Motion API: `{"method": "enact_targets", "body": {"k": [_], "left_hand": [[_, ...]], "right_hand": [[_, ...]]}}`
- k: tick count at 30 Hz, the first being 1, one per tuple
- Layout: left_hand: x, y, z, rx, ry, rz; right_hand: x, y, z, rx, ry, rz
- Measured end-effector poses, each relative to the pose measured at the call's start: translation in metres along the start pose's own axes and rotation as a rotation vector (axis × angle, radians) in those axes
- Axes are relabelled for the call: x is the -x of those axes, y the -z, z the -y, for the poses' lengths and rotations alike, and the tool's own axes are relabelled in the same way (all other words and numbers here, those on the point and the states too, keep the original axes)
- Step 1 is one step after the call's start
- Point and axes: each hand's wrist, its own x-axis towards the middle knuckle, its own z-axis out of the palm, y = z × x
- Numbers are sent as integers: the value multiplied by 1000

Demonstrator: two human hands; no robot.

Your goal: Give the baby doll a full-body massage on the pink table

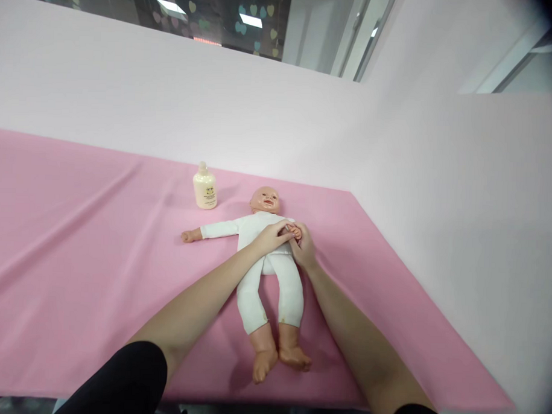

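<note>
Bottle [205,186] stands upright on the desk [75,254], well left of the grip and beyond it, out of the way. Doll [265,261] lies face up, one arm flung left. Left hand [272,236] and right hand [305,247] meet over its chest, fingers pressed together around the doll's small hand [294,232], apparently to steady it.

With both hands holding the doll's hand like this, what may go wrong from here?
1. Both the left hand and the right hand grip one small doll hand; a hard pull might strain that arm or drag the doll across the pink cloth.
2. The cloth already shows folds; a sliding doll may bunch it more.
3. The lotion bottle stands upright near the doll's head; a wide elbow sweep might tip it.
</note>
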Motion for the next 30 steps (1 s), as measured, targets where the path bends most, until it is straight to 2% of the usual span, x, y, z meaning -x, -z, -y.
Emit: {"method": "enact_targets", "body": {"k": [7, 30], "left_hand": [[1, 2, -3, -13, -3, 4], [1, 1, 0, -16, -3, 36]], "right_hand": [[1, 2, 2, -8, 22, 21], [0, -3, -2, 31, -43, -38]]}}
